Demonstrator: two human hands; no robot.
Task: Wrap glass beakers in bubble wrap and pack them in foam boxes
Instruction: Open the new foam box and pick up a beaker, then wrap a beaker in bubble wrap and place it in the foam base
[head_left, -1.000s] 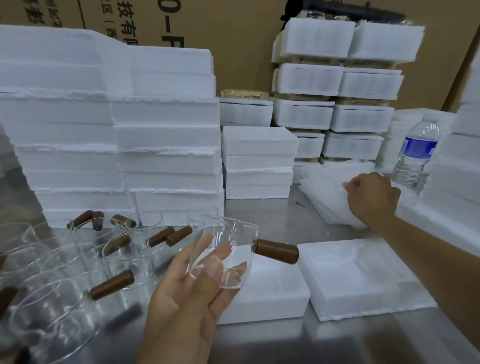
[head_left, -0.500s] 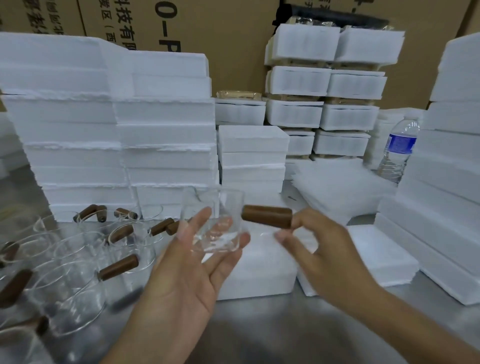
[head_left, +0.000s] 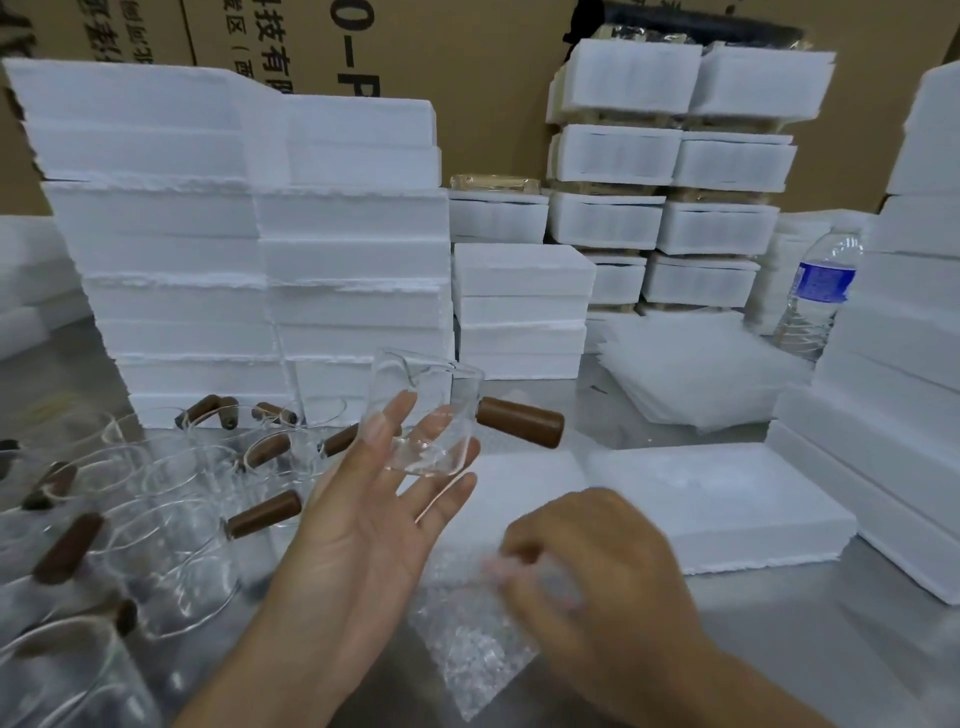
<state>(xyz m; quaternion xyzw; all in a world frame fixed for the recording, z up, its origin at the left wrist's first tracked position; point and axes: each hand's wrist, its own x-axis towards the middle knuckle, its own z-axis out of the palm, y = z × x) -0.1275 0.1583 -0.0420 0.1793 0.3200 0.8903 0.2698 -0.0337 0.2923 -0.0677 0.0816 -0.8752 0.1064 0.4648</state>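
My left hand (head_left: 363, 525) holds up a clear glass beaker (head_left: 423, 410) by its base, its brown wooden handle (head_left: 519, 428) pointing right. Below and to the right, my right hand (head_left: 597, 577) pinches a sheet of bubble wrap (head_left: 467, 649) that hangs down toward the steel table. Two open foam box halves (head_left: 727, 499) lie flat just behind my hands. A pile of bubble wrap sheets (head_left: 696, 374) lies further back on the right.
Several more glass beakers with wooden handles (head_left: 171, 540) crowd the table on the left. Tall stacks of foam boxes (head_left: 249, 244) stand behind them, with more at the back (head_left: 670, 171) and right (head_left: 904, 364). A water bottle (head_left: 818, 296) stands at the back right.
My right hand has come back from the sheet pile, passed the beaker's handle and dropped low, now gripping a bubble wrap sheet. My left hand has lifted the beaker slightly.
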